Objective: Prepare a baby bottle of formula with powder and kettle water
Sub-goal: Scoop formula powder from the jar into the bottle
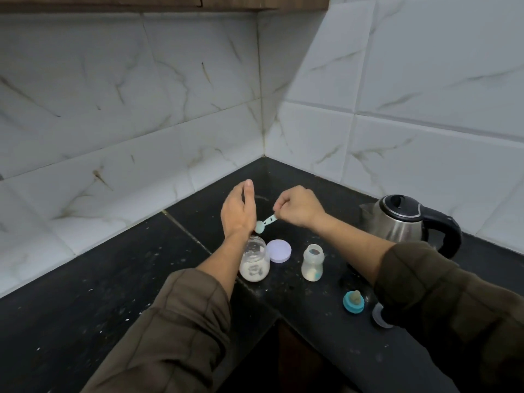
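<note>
Step in hand, by judgement: measuring powder.

- Right hand point(300, 207): fingers clamped on scoop point(265, 222) handle, bowl above open powder jar point(254, 260).
- Left hand point(239, 208): raised edge-on beside scoop bowl, fingers straight and together, holding nothing.
- Baby bottle point(312, 262): uncapped, upright right of lilac lid point(279, 250).
- Teat ring point(353, 301), kettle point(408, 219): on counter point(85, 321).

Next, likely: level scoop, carry across lid, tip into narrow bottle mouth without spilling.

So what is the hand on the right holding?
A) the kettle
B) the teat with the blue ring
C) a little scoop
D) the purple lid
C: the right hand pinches the handle of a little pale scoop, raised above the open powder jar; the kettle, the purple lid and the teat with the blue ring all sit untouched on the counter.
</note>
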Demonstrator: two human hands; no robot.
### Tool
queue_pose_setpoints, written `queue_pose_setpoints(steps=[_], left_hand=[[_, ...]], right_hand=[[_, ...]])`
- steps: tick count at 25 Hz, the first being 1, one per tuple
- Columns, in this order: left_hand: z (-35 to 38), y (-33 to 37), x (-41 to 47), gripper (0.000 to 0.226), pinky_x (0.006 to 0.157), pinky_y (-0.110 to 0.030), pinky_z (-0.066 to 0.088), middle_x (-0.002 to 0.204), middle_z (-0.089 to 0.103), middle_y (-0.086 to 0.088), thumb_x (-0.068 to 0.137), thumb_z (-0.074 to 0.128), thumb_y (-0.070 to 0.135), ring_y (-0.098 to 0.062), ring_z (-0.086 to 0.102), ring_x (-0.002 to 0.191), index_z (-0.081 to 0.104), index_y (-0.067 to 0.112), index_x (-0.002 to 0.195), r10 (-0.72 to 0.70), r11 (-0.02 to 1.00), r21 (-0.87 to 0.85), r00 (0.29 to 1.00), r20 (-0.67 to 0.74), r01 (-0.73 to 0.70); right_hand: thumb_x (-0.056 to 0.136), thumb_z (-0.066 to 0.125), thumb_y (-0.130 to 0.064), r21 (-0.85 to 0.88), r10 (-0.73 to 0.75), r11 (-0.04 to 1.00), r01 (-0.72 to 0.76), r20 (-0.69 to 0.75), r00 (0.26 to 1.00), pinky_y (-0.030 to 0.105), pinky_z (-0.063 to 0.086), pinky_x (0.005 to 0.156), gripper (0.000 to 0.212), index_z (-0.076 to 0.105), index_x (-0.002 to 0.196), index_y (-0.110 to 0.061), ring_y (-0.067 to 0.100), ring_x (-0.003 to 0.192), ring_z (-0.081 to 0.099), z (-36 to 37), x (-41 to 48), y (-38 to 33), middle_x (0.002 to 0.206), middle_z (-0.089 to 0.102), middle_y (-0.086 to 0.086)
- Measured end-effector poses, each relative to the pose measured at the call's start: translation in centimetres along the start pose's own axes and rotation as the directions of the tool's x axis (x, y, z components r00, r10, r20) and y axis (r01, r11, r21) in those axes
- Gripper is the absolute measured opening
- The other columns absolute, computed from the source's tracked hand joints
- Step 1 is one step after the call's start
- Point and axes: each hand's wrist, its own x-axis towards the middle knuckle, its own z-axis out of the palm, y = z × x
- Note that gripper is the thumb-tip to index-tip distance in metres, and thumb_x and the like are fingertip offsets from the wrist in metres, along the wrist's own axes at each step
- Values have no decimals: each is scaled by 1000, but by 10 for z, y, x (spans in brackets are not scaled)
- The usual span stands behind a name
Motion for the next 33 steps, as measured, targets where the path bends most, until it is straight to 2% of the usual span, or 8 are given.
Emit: queue_pose_setpoints(steps=[3, 6, 9, 12, 17, 25, 30, 33], left_hand=[[-16, -21, 7, 73, 90, -47, 53, 99, 72, -9, 101, 24, 70, -28, 67, 98, 67, 11, 107, -11, 999, 49, 999, -34, 13], [-26, -44, 12, 76, 91, -46, 54, 102, 74, -7, 100, 22, 74, -26, 69, 99, 68, 15, 115, -41, 992, 121, 999, -16, 42], [-28, -58, 14, 67, 91, -42, 53, 102, 74, -2, 103, 26, 70, -21, 68, 98, 69, 22, 123, -68, 985, 161, 997, 36, 61], [-23, -66, 17, 61, 91, -40, 53, 103, 74, 1, 105, 31, 65, -18, 67, 98, 69, 23, 126, -91, 982, 172, 991, 98, 73], [-9, -72, 22, 57, 91, -39, 52, 100, 74, 5, 105, 35, 64, -17, 67, 97, 70, 25, 126, -102, 987, 137, 979, 175, 78], [8, -60, 29, 55, 96, -41, 53, 112, 75, 3, 105, 38, 63, -18, 68, 106, 71, 25, 127, -62, 996, 81, 974, 218, 45], [18, -43, 23, 59, 89, -42, 54, 98, 74, -3, 103, 37, 66, -24, 68, 96, 69, 16, 104, -50, 999, 21, 978, 204, 47], [25, -21, 14, 45, 80, -37, 49, 77, 61, 10, 106, 38, 60, -14, 60, 81, 60, 28, 84, -50, 999, 26, 976, 214, 45]], right_hand=[[82, 62, -11, -229, -84, 966, 121, 164, 983, 35, 61, 80, 23, 74, 71, -27, 15, 82, 71, 33, 8, -15, 83, 76, -10], [85, 65, -10, -432, -148, 859, 273, 301, 942, 32, 50, 65, 17, 73, 82, -24, 20, 78, 66, 60, 9, -21, 87, 72, -3], [85, 66, -12, -526, -151, 781, 338, 367, 918, 32, 45, 66, 13, 68, 86, -25, 23, 81, 63, 78, 14, -19, 90, 69, 0], [86, 65, -14, -553, -94, 768, 324, 402, 911, 33, 46, 68, 12, 66, 88, -26, 24, 85, 64, 91, 19, -16, 94, 68, 1], [88, 65, -20, -579, -24, 773, 261, 385, 922, 38, 56, 76, 12, 71, 99, -20, 25, 91, 66, 103, 24, -10, 99, 69, 3], [88, 66, -20, -606, -85, 739, 294, 350, 933, 37, 53, 71, 14, 72, 101, -20, 28, 88, 66, 84, 20, -9, 97, 68, 4], [84, 60, -20, -484, -115, 850, 208, 214, 970, 32, 51, 65, 13, 71, 79, -25, 24, 77, 67, 53, 17, -9, 83, 72, -4], [84, 61, -22, -437, -85, 892, 117, 93, 992, 35, 56, 72, 13, 70, 78, -30, 23, 83, 68, 20, 15, 0, 86, 74, -6]])
